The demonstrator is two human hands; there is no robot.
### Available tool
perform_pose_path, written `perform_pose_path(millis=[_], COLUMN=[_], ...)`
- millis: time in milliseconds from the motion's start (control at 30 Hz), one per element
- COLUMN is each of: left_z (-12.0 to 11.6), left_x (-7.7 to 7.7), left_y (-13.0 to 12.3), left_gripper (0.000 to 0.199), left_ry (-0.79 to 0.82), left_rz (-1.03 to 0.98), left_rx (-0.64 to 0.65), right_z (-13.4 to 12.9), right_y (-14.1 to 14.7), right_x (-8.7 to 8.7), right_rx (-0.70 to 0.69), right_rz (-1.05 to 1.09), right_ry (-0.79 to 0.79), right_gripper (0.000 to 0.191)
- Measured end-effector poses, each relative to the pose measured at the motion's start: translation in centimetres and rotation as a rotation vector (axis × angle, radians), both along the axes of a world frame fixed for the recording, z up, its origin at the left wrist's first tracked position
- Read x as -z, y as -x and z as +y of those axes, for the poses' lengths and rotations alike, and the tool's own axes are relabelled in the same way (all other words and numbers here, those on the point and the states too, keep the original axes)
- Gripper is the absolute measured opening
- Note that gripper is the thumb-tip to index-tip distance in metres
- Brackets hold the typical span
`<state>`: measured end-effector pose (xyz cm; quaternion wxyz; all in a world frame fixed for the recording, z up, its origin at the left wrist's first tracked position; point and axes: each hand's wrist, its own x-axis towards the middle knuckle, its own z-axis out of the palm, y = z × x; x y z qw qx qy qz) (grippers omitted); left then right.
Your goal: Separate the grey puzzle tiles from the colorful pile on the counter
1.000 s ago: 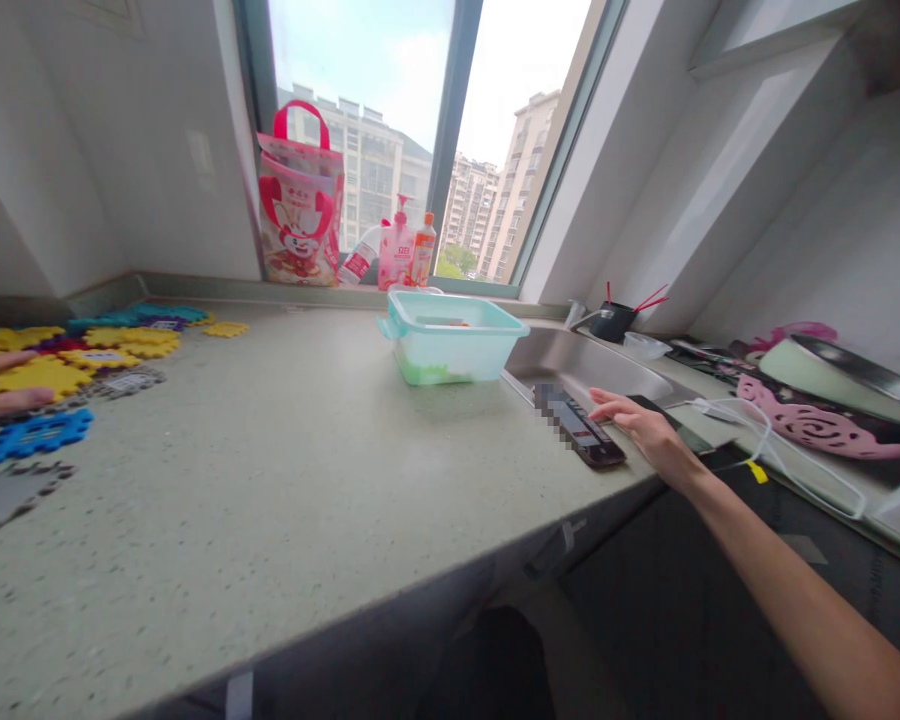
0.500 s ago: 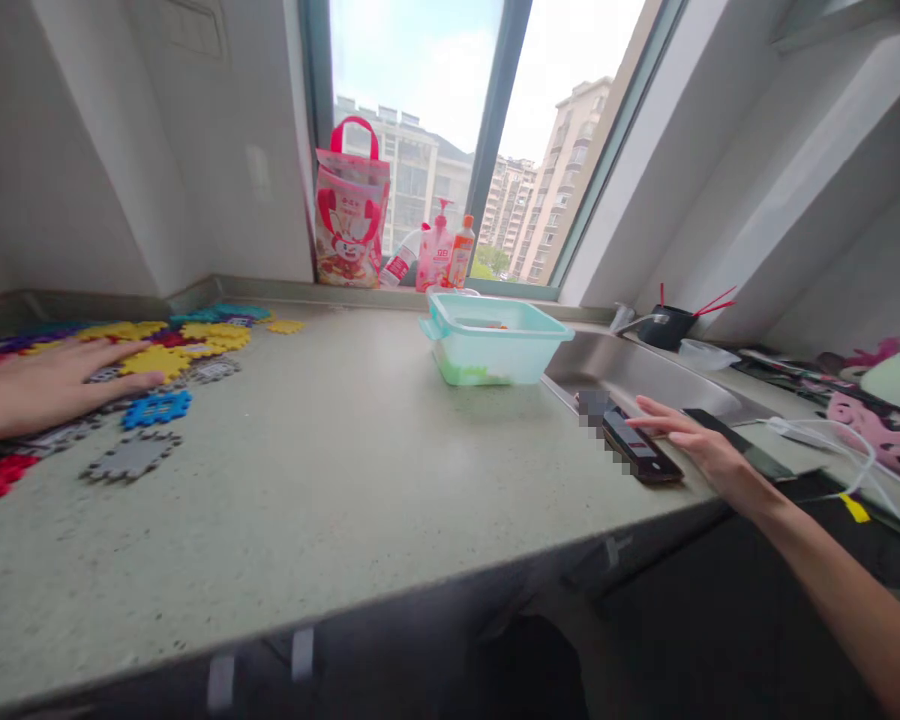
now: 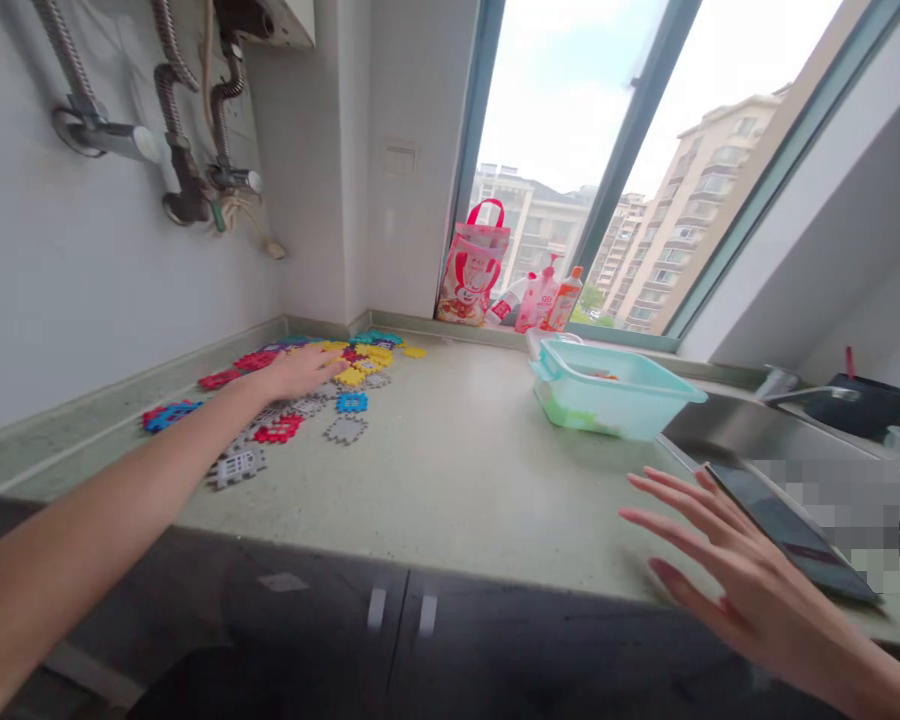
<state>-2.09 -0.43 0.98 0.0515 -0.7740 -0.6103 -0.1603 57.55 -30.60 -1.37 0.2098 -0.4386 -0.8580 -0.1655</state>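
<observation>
My left hand lies flat on a spread of coloured puzzle-like foam pieces at the back left of the countertop, fingers on a yellow piece. My right hand hovers with spread fingers above the counter's front edge, holding nothing, just left of a dark phone that lies on the counter beside the sink.
A teal plastic basin stands near the sink. A red-and-pink bag and bottles sit on the window sill. Pipes and valves hang on the left wall. A tap and a black pot are at the right.
The view has swung left. My right hand has come off the phone and drawn back toward the counter's edge. My left hand has reached further onto the foam pieces.
</observation>
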Motion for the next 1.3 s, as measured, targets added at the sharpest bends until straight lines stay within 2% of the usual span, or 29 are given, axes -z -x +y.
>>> perform_pose_path(millis=[100,233,367,467,533,667,767,833,900,1033,1167,1300], left_z=[-1.3,-3.3,-5.0,-6.9,-9.2,-15.6,-20.0,-21.6,-22.0,-20.3,-19.4,-21.2], left_x=[-1.7,-4.2,-5.7,-5.5,-4.7,-2.2,-0.4,0.3,0.7,0.8,0.6,0.9], left_y=[0.3,1.3,3.2,5.2,6.8,9.5,10.0,9.6,8.9,7.4,6.1,4.6], left_gripper=[0.073,0.063,0.054,0.049,0.046,0.042,0.044,0.051,0.062,0.073,0.063,0.053], left_ry=[-0.038,-0.376,-0.597,-0.586,-0.496,-0.314,-0.185,-0.118,-0.055,0.059,0.098,-0.017], left_rz=[-0.06,-0.217,-0.434,-0.599,-0.605,-0.441,-0.293,-0.182,-0.098,-0.044,0.033,0.03], left_rx=[0.028,0.061,0.019,-0.034,-0.019,0.053,0.139,0.16,0.133,0.033,0.013,-0.052], right_z=[3.2,10.6,18.7,22.6,23.8,24.5,24.2,23.8,23.2,21.7,20.5,19.9], right_y=[8.3,17.2,25.4,29.6,30.8,30.9,30.8,30.7,30.6,30.1,30.0,30.3], right_x=[-0.5,-0.5,-0.2,0.2,0.4,0.9,1.0,0.8,0.5,0.0,-0.4,-0.9], right_rx=[-0.123,-0.329,-0.407,-0.401,-0.403,-0.393,-0.365,-0.387,-0.458,-0.624,-0.684,-0.7], right_rz=[-0.066,-0.007,0.079,0.105,0.09,0.087,0.128,0.161,0.179,0.107,0.061,0.042], right_ry=[0.207,0.447,0.431,0.366,0.352,0.322,0.292,0.251,0.2,0.143,0.109,0.053], right_gripper=[0.06,0.064,0.066,0.065,0.06,0.047,0.049,0.053,0.051,0.035,0.023,0.012])
